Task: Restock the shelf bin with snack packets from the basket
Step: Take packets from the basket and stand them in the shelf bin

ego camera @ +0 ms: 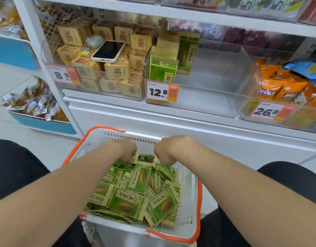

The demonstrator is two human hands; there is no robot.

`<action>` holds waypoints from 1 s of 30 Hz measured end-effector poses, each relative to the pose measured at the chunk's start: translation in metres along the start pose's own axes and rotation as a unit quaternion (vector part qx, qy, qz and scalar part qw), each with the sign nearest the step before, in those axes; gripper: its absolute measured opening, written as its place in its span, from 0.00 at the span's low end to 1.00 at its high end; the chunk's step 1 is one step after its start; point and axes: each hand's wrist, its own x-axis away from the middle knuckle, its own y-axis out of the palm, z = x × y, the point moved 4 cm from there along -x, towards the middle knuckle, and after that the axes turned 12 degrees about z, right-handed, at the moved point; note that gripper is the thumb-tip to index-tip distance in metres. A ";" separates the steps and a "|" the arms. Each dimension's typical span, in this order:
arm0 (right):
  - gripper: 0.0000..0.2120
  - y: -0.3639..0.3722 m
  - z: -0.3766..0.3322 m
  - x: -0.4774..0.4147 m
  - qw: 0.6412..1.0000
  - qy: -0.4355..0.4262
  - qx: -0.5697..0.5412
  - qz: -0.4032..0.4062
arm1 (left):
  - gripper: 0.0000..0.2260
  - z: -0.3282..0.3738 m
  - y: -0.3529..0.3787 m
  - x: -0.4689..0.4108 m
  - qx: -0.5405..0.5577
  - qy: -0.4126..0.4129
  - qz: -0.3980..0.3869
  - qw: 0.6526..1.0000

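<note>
Both forearms are reaching down from the bottom corners of the view into the white basket [188, 209] with orange handles, which is sitting between the person's knees at about 6 o'clock. Green snack packets [135, 191] are lying in it in a loose, deep heap. The left hand [126, 148] and the right hand [165, 151] are working at the 12 o'clock end of the heap, fingers curled down out of sight; each seems to be pinching a packet's tan top edge, though I cannot tell how firmly either is closed. Up at 12 o'clock the clear shelf bin [242, 73] is holding only a few upright rows of the same green packets [165, 56] against its 9 o'clock wall, with most of its floor showing bare toward 3 o'clock, so I judge the restocking to be in an early stage, with nearly the whole basket left to move. The packets are carrying large Chinese characters, the one that reads clearly being 原, beside a seed picture. Price tags are reading 12.8 [162, 91] on the target bin, 8.8 [63, 75] on the bin of tan packets at 10 o'clock, where a phone [108, 50] is lying, and 26.8 [271, 111] on the orange-packet bin at 3 o'clock.
</note>
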 end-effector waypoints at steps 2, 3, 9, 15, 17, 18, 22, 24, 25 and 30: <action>0.09 -0.006 -0.003 -0.006 0.999 -0.014 -0.016 0.029 | 0.21 -0.010 0.009 -0.004 -0.042 0.002 0.019 0.999; 0.14 -0.011 -0.004 -0.010 0.998 -0.019 -0.024 0.051 | 0.22 -0.014 0.013 -0.005 -0.058 0.001 0.028 0.998; 0.22 -0.024 -0.014 -0.031 0.995 -0.046 -0.017 0.084 | 0.33 -0.022 0.031 -0.017 -0.058 0.001 0.014 0.998; 0.22 -0.033 -0.019 -0.045 0.994 -0.072 -0.026 0.079 | 0.35 -0.035 0.048 -0.035 0.018 -0.023 -0.021 0.999; 0.21 -0.037 -0.016 -0.049 0.993 -0.072 -0.030 0.091 | 0.36 -0.033 0.052 -0.040 0.006 -0.011 -0.021 1.000; 0.20 -0.038 -0.014 -0.050 0.993 -0.072 -0.029 0.093 | 0.37 -0.031 0.055 -0.041 -0.008 -0.004 -0.026 1.000; 0.21 -0.038 -0.010 -0.053 0.994 -0.066 -0.032 0.085 | 0.38 -0.023 0.063 -0.044 -0.090 0.009 -0.002 0.996; 0.20 -0.038 -0.008 -0.054 0.994 -0.062 -0.032 0.080 | 0.42 -0.021 0.063 -0.045 -0.076 0.003 0.003 0.997; 0.20 -0.038 -0.008 -0.054 0.995 -0.060 -0.031 0.077 | 0.44 -0.020 0.061 -0.045 -0.049 0.003 -0.001 0.999; 0.22 -0.046 0.001 -0.053 0.998 -0.054 -0.025 0.037 | 0.36 -0.013 0.033 -0.044 0.249 -0.040 0.016 0.968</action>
